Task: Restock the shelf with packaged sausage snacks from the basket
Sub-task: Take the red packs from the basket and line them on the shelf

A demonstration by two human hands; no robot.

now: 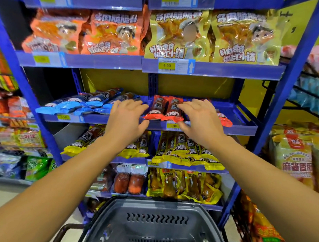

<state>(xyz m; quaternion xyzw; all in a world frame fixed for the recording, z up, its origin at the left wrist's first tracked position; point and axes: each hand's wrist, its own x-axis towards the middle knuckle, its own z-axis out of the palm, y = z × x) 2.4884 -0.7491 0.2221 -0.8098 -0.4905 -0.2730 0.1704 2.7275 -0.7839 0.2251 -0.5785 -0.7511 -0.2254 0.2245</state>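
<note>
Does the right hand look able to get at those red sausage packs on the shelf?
Probably yes. The right hand hovers open just beside the red packs, which lie at the shelf's front edge with nothing over them. The left hand is on their other side, not in the way.

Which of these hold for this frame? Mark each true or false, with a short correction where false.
1. Both hands are at the shelf with the red sausage packs. True.
2. The left hand grips a blue pack. False: its fingers are spread and hold nothing.
3. The yellow sausage packs lie one shelf below the red ones. True.
4. The right hand rests in the basket. False: it is up at the shelf, over the red packs.
</note>
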